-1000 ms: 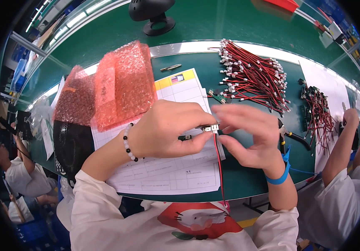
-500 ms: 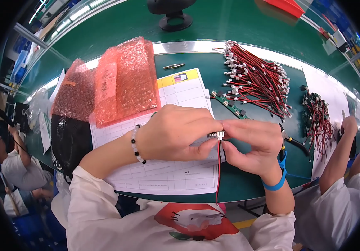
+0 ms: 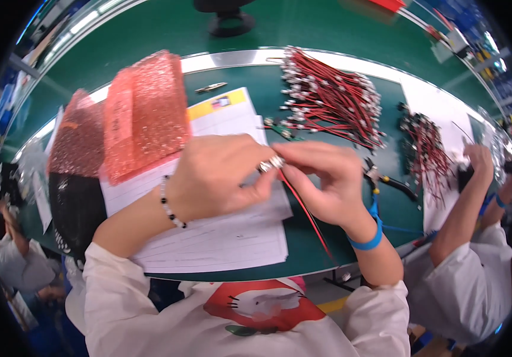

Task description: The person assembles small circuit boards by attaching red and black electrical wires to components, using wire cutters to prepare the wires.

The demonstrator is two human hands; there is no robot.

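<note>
Over the papers (image 3: 232, 241) my two hands meet, fingertips close together. My left hand (image 3: 220, 175) is closed, pinching a small piece with silver metal connectors (image 3: 271, 163); most of that piece is hidden behind the fingers. Thumb and forefinger of my right hand (image 3: 327, 181) pinch the upper end of a red-and-black wire lead (image 3: 306, 211) right beside the silver connectors. The lead hangs down past the table's front edge, its white plug (image 3: 346, 276) at the low end. Whether the lead is joined to the connectors, I cannot tell.
Many red-and-black leads (image 3: 333, 98) lie piled beyond my hands, beside a green circuit board (image 3: 283, 129). Pliers (image 3: 390, 178) rest at right, near wired boards (image 3: 425, 143). Pink bubble-wrap bags (image 3: 149, 113) and a metal tool (image 3: 211, 87) lie left. A co-worker's arm (image 3: 461, 205) reaches in.
The whole view has shifted, so the table things sit further left and higher. The lead, which hung straight down, now slants to the right. Both hands keep their pinch.
</note>
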